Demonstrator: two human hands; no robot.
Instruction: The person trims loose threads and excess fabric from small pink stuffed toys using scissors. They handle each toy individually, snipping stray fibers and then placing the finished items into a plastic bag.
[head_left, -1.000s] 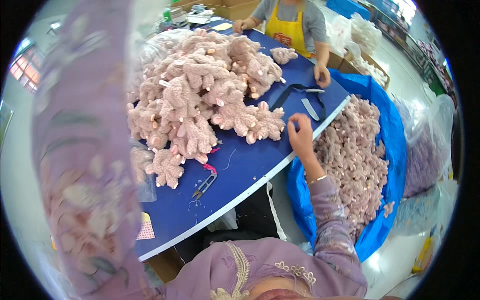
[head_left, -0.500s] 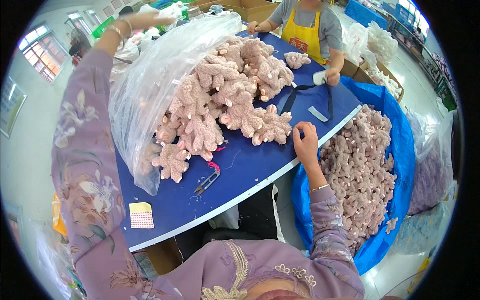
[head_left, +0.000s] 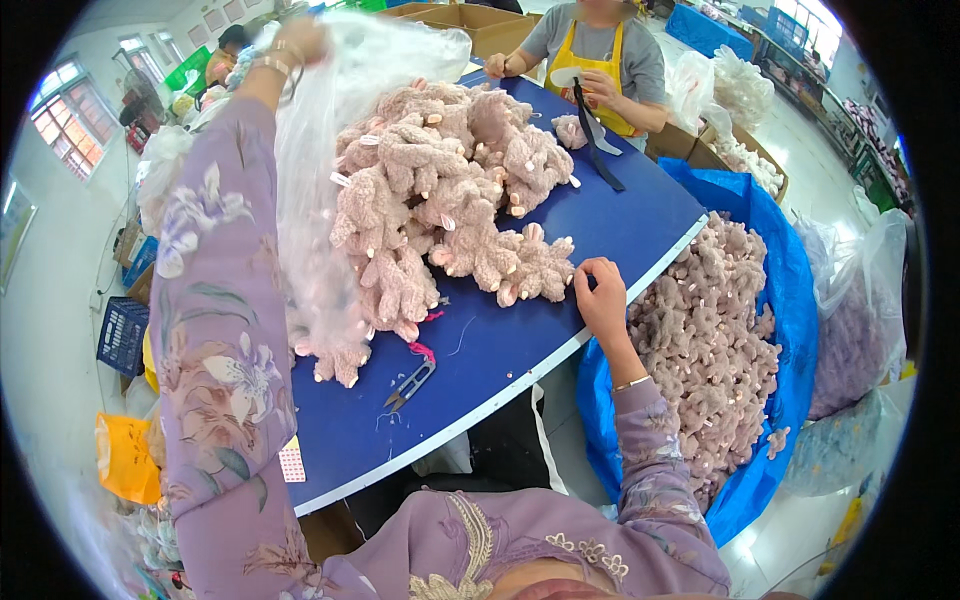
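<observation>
High at the far left, my left hand [head_left: 303,40] is closed on a clear plastic bag [head_left: 325,130], somewhat blurred. The bag hangs along the left side of a heap of fluffy pinkish-beige plush toy pieces [head_left: 440,180] on the blue table [head_left: 500,345]. My right hand [head_left: 602,297] rests by the table's near right edge, fingers curled in; nothing shows in it. The closest plush piece [head_left: 535,265] lies just left of it. Small thread snips [head_left: 412,383] with a pink tie lie in front of the heap.
A blue sack [head_left: 795,330] full of similar plush pieces [head_left: 705,350] stands right of the table. Across it, a person in a yellow apron [head_left: 570,65] handles a white piece and a black strap [head_left: 595,140]. A printed sheet [head_left: 292,462] lies near my left sleeve.
My left hand has moved right and closed on the bag, which has shifted off the heap's near left side. The person opposite has lifted the white piece and strap. My right hand stays nearly put.
</observation>
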